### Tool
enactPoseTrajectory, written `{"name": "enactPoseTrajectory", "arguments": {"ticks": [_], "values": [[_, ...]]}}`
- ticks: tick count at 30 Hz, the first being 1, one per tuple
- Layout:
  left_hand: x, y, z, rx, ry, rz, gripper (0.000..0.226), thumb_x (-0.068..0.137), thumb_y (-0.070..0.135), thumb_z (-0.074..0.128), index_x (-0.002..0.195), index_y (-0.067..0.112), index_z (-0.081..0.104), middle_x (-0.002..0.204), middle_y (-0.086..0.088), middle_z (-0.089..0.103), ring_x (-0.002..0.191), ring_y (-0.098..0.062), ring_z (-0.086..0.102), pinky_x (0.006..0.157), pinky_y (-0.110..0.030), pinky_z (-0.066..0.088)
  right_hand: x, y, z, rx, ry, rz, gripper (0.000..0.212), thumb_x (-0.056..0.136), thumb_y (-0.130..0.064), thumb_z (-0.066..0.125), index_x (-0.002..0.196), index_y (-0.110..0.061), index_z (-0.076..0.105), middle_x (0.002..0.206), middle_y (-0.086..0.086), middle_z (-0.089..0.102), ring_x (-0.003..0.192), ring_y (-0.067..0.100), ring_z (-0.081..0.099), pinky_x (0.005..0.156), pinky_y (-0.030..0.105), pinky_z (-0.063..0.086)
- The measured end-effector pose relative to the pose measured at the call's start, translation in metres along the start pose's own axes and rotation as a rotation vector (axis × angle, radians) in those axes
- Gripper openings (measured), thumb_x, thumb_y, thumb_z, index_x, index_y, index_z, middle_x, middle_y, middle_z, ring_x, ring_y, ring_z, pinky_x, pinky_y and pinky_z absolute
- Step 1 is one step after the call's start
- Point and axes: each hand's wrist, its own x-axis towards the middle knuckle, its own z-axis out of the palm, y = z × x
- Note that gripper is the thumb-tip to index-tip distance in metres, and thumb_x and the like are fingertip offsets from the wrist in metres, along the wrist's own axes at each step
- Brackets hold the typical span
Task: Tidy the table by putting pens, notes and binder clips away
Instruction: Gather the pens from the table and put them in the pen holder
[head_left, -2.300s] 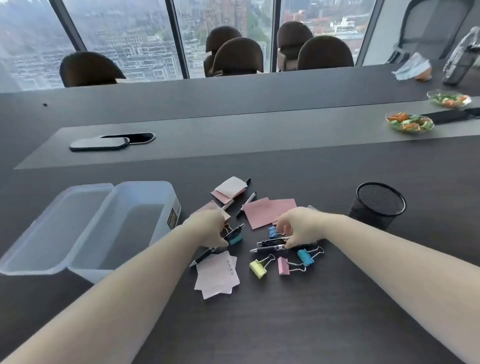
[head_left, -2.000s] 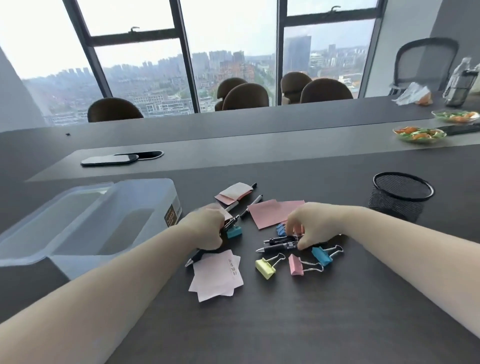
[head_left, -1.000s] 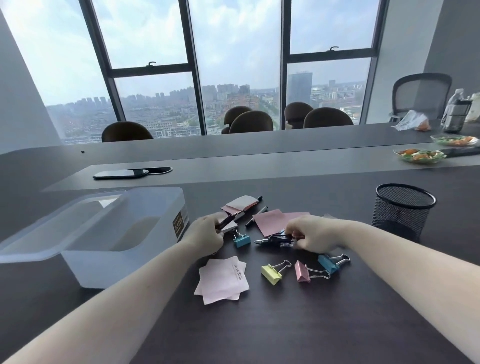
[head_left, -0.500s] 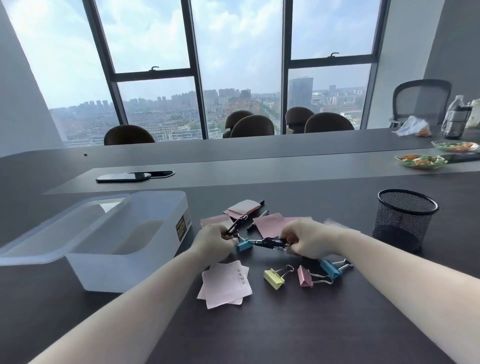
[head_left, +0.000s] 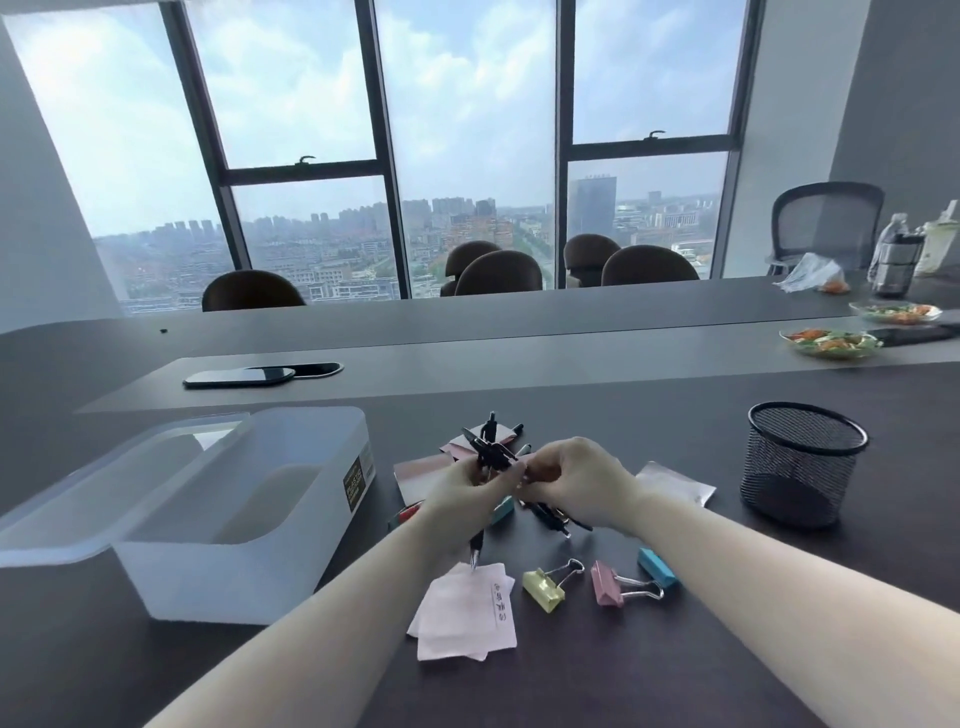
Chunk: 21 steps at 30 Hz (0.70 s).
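Above the dark wooden table (head_left: 675, 675), the left hand (head_left: 462, 499) clamps a bundle of black pens (head_left: 488, 452) nearly upright, tips down toward pale pink notes (head_left: 467, 613). The right hand (head_left: 582, 483) grips more black pens (head_left: 553, 514), slanting down-right.

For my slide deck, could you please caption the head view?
Both hands, left and right, gather black pens above the table, clips and notes still scattered.
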Motion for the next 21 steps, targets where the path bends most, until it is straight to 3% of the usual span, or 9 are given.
{"name": "enactPoseTrajectory", "arguments": {"ticks": [2,5,7,9,11,12,16,18,21], "values": [[0.001,0.002,0.002,-0.102,0.001,0.009,0.019,0.080,0.031,0.071,0.087,0.013,0.070,0.085,-0.007,0.065,0.077,-0.019,0.057,0.069,-0.029,0.043,0.001,0.003,0.000,-0.054,0.017,-0.006,0.017,0.080,-0.026,0.071,0.083,-0.010,0.076,0.077,0.005,0.073,0.065,0.007,0.052,0.058,0.010,0.038],[0.005,0.006,0.001,-0.210,0.058,0.022,0.010,0.087,0.017,0.067,0.077,0.014,0.064,0.071,-0.005,0.061,0.056,-0.013,0.055,0.057,-0.026,0.041,0.000,0.008,-0.002,-0.081,-0.010,0.028,0.018,0.080,-0.025,0.071,0.079,-0.008,0.077,0.061,-0.003,0.066,0.053,0.001,0.050,0.061,0.015,0.040],[0.008,0.009,-0.003,-0.282,0.117,0.029,0.014,0.087,0.013,0.066,0.074,0.014,0.061,0.062,-0.001,0.057,0.045,-0.009,0.051,0.053,-0.025,0.039,-0.001,0.011,-0.003,-0.117,-0.020,0.038,0.020,0.079,-0.025,0.072,0.084,-0.006,0.076,0.069,-0.001,0.069,0.064,0.006,0.058,0.068,0.019,0.044],[0.011,0.010,-0.009,-0.286,0.173,0.020,0.013,0.087,0.015,0.066,0.075,0.014,0.063,0.062,-0.001,0.058,0.050,-0.013,0.053,0.060,-0.028,0.044,-0.003,0.012,-0.005,-0.119,-0.011,0.046,0.025,0.081,-0.024,0.072,0.099,-0.007,0.076,0.100,0.001,0.075,0.092,0.010,0.067,0.082,0.016,0.045],[0.012,0.011,-0.014,-0.186,0.207,0.013,0.015,0.092,0.016,0.061,0.077,0.014,0.059,0.059,0.001,0.056,0.047,-0.009,0.052,0.057,-0.023,0.043,-0.004,0.013,-0.006,-0.116,-0.012,0.048,0.028,0.082,-0.021,0.071,0.108,-0.009,0.073,0.113,0.001,0.072,0.100,0.009,0.065,0.086,0.011,0.040],[0.013,0.011,-0.016,-0.115,0.228,0.010,0.016,0.093,0.017,0.058,0.077,0.014,0.056,0.061,0.001,0.053,0.049,-0.010,0.050,0.055,-0.022,0.040,-0.004,0.014,-0.006,-0.119,-0.018,0.047,0.028,0.083,-0.019,0.070,0.109,-0.009,0.072,0.114,0.001,0.072,0.100,0.009,0.065,0.086,0.011,0.039],[0.012,0.013,-0.022,0.008,0.261,0.000,0.021,0.088,0.030,0.057,0.095,0.011,0.054,0.087,-0.011,0.051,0.080,-0.021,0.047,0.073,-0.035,0.038,-0.003,0.016,-0.008,-0.152,-0.031,0.043,0.023,0.087,-0.013,0.065,0.108,-0.009,0.073,0.113,0.002,0.072,0.104,0.014,0.065,0.089,0.013,0.041],[0.012,0.014,-0.022,-0.007,0.274,0.005,0.022,0.093,0.026,0.054,0.103,0.006,0.052,0.087,-0.009,0.058,0.079,-0.023,0.052,0.073,-0.037,0.044,-0.003,0.016,-0.009,-0.157,-0.030,0.044,0.022,0.087,-0.011,0.063,0.107,-0.009,0.073,0.112,0.002,0.072,0.102,0.014,0.065,0.088,0.012,0.041],[0.010,0.016,-0.023,-0.047,0.260,0.039,0.012,0.099,0.015,0.047,0.105,0.005,0.046,0.078,-0.005,0.065,0.072,-0.023,0.065,0.069,-0.038,0.053,-0.004,0.014,-0.010,-0.179,-0.036,0.027,0.020,0.088,-0.008,0.060,0.102,-0.008,0.074,0.107,0.003,0.074,0.089,0.007,0.060,0.073,0.003,0.040]]}}
